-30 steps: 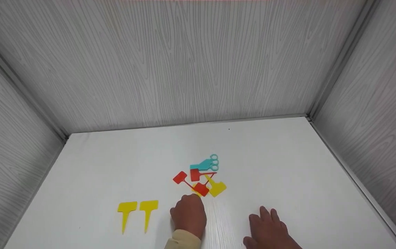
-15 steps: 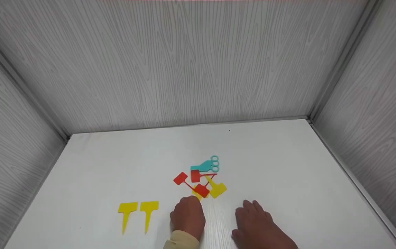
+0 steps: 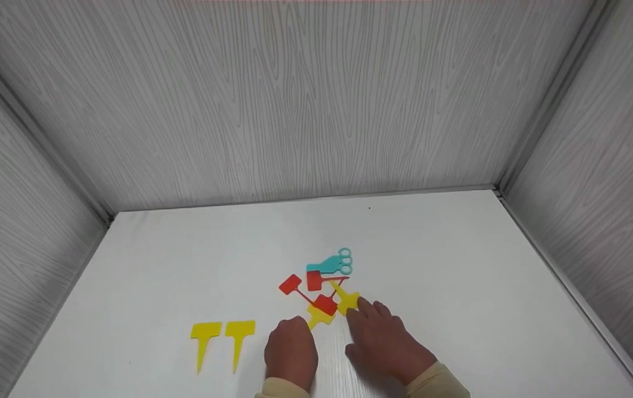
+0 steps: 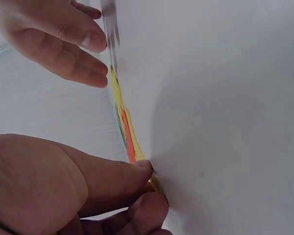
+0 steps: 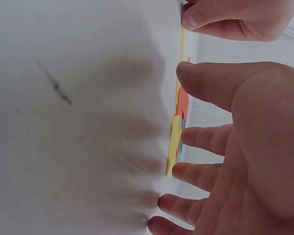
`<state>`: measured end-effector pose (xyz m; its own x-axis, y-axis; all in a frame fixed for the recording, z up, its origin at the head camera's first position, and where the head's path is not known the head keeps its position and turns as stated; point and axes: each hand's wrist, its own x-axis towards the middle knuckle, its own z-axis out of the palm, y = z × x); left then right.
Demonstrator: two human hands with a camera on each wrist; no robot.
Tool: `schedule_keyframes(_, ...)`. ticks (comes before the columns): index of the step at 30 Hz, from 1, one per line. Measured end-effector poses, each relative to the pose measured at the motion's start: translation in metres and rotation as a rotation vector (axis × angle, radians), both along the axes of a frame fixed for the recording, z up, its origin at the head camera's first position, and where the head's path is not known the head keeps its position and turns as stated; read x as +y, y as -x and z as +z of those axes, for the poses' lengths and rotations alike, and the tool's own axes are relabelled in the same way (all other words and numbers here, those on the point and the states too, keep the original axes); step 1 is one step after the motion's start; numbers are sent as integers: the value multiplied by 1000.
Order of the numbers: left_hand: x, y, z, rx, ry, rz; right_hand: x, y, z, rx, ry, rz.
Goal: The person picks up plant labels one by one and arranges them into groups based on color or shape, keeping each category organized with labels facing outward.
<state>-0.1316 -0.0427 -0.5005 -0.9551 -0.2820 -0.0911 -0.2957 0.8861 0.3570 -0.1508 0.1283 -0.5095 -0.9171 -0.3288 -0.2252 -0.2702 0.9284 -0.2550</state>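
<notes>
My left hand (image 3: 291, 351) pinches the stem of a yellow T-shaped plant label (image 3: 322, 315) between thumb and forefinger, low at the table. The label's head lies partly under a red plant label (image 3: 326, 304). My right hand (image 3: 385, 337) is spread, its fingertips at the head of another yellow plant label (image 3: 348, 303), holding nothing. In the right wrist view those fingers (image 5: 201, 176) reach down beside that label's edge. Two more red plant labels, one on the left (image 3: 290, 284) and one above (image 3: 314, 281), overlap in the pile.
A teal flat piece with three rings (image 3: 330, 264) lies at the pile's far side. Two yellow plant labels, one (image 3: 205, 331) beside the other (image 3: 240, 330), lie in a row to the left. Grey wood-grain panels (image 3: 305, 110) wall the white table (image 3: 432, 249).
My right hand has moved left and forward to the yellow label at the pile's right. My left hand has drawn slightly back and left, and more of its yellow label shows.
</notes>
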Motion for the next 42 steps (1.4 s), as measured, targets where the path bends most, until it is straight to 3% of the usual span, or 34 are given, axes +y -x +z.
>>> schedule_keyframes(6, 0, 0, -2, 8, 0, -17, -1, 2, -2, -13, 5, -23)
schedule_keyframes(14, -6, -3, 1, -88, -31, -23, -3, 2, -4, -5, 3, -28)
schedule_keyframes(17, -7, 4, 3, -109, -66, 8, -2, 2, -2, -9, 5, -34)
schedule_keyframes(23, -1, 21, -1, -63, -140, 20, -1, 0, 1, -15, 7, -35)
schedule_keyframes(30, -2, 29, -6, -30, -33, -24, -5, 0, 1, -52, 29, -40)
schedule_keyframes(38, -6, 32, -3, -56, -46, -60, -5, -2, 1, -12, 4, -24)
schedule_keyframes(42, -8, 34, -2, -91, -45, -73, -6, -3, 1, -37, 3, -32)
